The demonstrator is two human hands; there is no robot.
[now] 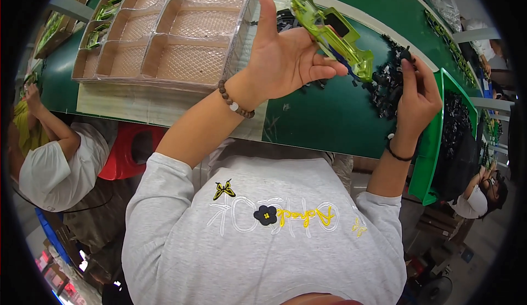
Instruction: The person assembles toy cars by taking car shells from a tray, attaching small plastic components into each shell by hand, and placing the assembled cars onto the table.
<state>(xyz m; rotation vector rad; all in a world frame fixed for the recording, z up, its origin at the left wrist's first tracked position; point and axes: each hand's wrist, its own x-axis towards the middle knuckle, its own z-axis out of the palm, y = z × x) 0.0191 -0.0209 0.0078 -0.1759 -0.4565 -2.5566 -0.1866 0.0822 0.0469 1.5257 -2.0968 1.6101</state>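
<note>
My left hand [288,61] is turned palm up, with its thumb stretched out and its fingers curled about a bright green plastic toy car body [335,33]. The car body is tilted above the table and shows a dark window opening and a blue patch along one side. My right hand [418,94] is at the right, its thumb and index finger pinched on a small black plastic part [407,55]. Just below and left of those fingertips lies a loose heap of small black parts [384,88] on the green table [307,116].
A clear plastic tray [189,52] with compartments stands at the left, several green car bodies [99,35] in its far-left column. A green bin [433,157] of black parts is beside my right arm. Co-workers sit on both sides, near a red stool [123,154].
</note>
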